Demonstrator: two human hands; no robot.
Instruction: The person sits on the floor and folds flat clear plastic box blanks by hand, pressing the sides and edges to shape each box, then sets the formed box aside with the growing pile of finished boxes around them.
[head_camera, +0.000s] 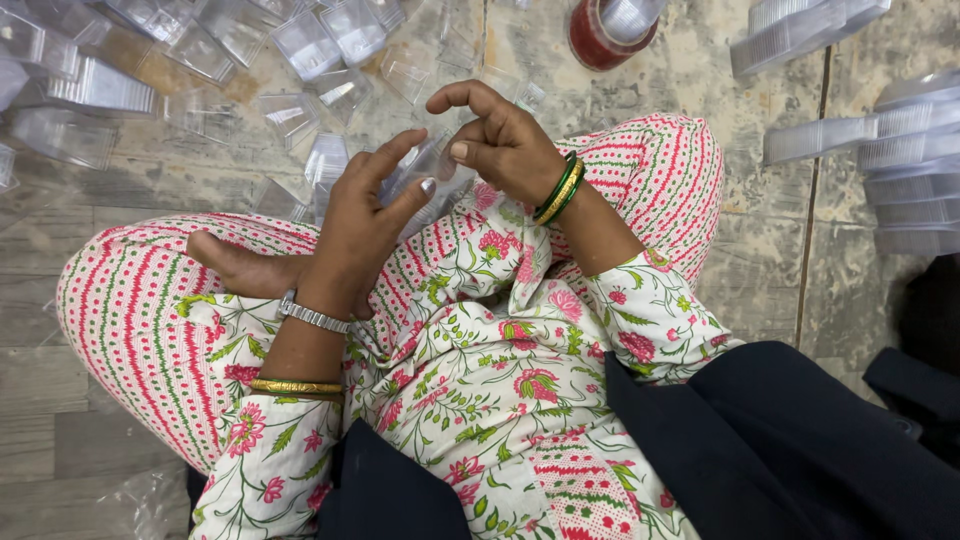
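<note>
Here, left to right, all placed from the clear plastic box (432, 168):
Loose boxes (200, 60): scattered on the floor up-left of it.
Left hand (362, 222): fingers half curled, gripping its left side.
Right hand (500, 140): fingers bent, pinching its right edge above the lap.
Stacked trays (880, 140): far right.
</note>
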